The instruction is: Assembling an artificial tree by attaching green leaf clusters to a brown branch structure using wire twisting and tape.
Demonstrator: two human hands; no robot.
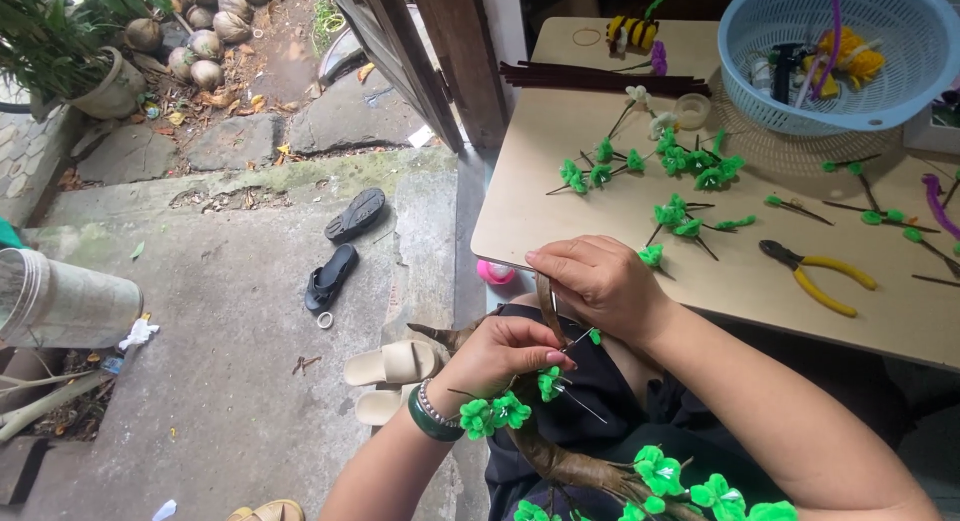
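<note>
Together at a brown wrapped branch (575,469) over the lap: left hand (500,356) grip pinched on a thin wire stem (582,338), right hand (600,281) grip clamped on the branch tip (548,296). Just below the grips, green pipe-cleaner leaves (495,414); beyond them on the desk (560,171), more green sprigs (690,161) and yellow-handled pliers (815,274)

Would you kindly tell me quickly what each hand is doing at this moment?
Left hand: closed, pinching a thin wire stem against the brown wrapped branch.
Right hand: closed, gripping the branch's upper tip.
</note>
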